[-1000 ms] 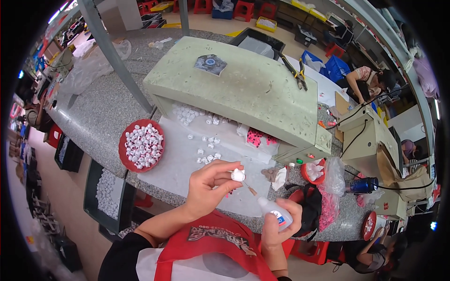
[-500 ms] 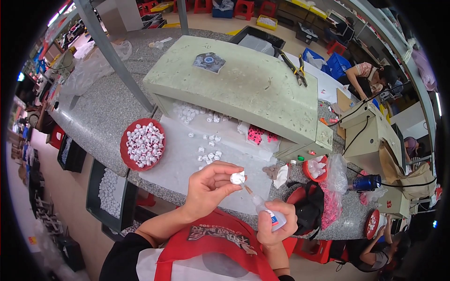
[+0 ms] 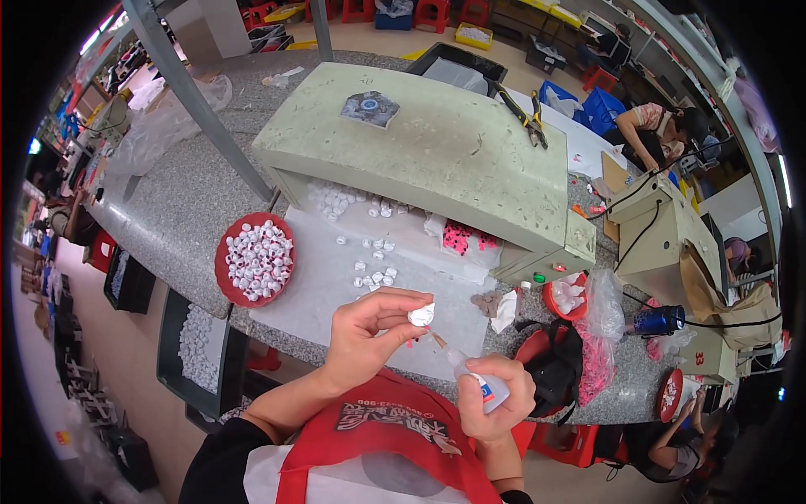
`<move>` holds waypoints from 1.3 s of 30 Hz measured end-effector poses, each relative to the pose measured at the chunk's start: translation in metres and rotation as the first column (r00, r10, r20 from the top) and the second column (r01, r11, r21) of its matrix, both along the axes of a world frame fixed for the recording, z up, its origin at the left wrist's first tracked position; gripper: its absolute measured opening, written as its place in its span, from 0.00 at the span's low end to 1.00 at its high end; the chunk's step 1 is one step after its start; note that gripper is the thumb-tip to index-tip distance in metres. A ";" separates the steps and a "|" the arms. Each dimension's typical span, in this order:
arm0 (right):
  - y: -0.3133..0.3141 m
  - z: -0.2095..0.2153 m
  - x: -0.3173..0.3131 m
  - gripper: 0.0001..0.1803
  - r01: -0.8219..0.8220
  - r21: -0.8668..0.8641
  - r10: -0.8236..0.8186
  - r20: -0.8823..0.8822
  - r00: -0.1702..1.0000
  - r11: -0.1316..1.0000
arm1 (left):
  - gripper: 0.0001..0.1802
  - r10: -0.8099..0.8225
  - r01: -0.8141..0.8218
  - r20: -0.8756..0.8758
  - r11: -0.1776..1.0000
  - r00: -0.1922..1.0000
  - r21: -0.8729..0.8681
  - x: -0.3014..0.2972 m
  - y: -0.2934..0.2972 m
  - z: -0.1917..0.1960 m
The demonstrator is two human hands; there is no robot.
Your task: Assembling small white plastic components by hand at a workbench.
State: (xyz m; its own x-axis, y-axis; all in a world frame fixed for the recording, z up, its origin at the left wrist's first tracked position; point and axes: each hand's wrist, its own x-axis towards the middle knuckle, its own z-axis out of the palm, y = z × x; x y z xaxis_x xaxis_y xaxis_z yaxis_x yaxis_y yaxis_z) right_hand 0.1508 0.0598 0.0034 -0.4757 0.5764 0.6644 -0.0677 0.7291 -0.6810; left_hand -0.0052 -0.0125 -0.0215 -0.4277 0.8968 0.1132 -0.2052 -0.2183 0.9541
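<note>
Between the thumb and fingertips of my left hand (image 3: 363,338) is a small white rounded piece (image 3: 421,315) with dark marks. My right hand (image 3: 501,393) is wrapped round a translucent squeeze bottle (image 3: 480,380) with a blue label. Its thin brownish nozzle tilts up to the left, its tip just below the white piece; whether they touch I cannot tell. Beyond my hands, several similar white pieces (image 3: 376,276) lie on a white sheet (image 3: 315,277). A red bowl (image 3: 222,273) to the left is filled with white pieces showing dark pink.
A pale green metal housing (image 3: 420,143) spans the table ahead, with pliers (image 3: 531,124) on top. Pink pieces (image 3: 458,239) lie at its opening. To the right are a small red bowl (image 3: 550,296), a black bag (image 3: 561,365) and a dark blue cup (image 3: 659,320). Co-workers sit farther right.
The white piece has been turned slightly in my left fingers and shifted a little left. The nozzle tip is a little lower and farther from it. My right hand keeps hold of the bottle.
</note>
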 end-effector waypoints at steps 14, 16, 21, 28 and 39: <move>-0.006 -0.006 0.006 0.09 0.025 -0.130 -0.034 -0.066 0.997 0.991 | 0.18 -0.096 0.141 0.373 0.985 0.923 -0.095 -0.004 0.000 0.002; -0.006 -0.005 0.007 0.09 0.030 -0.132 -0.038 -0.064 0.997 0.991 | 0.18 -0.099 0.143 0.374 0.985 0.922 -0.092 -0.005 -0.001 0.002; -0.005 -0.002 0.007 0.10 0.007 -0.109 -0.014 -0.069 0.998 0.994 | 0.18 -0.092 0.141 0.373 0.984 0.923 -0.107 -0.005 -0.001 0.003; -0.005 -0.003 0.006 0.10 0.013 -0.088 -0.021 -0.081 0.996 0.996 | 0.18 -0.107 0.154 0.389 0.984 0.915 -0.091 -0.004 -0.002 0.003; -0.008 -0.005 0.006 0.09 0.064 -0.199 -0.070 -0.022 0.997 0.978 | 0.18 -0.083 0.129 0.335 0.985 0.939 -0.118 -0.006 0.001 -0.001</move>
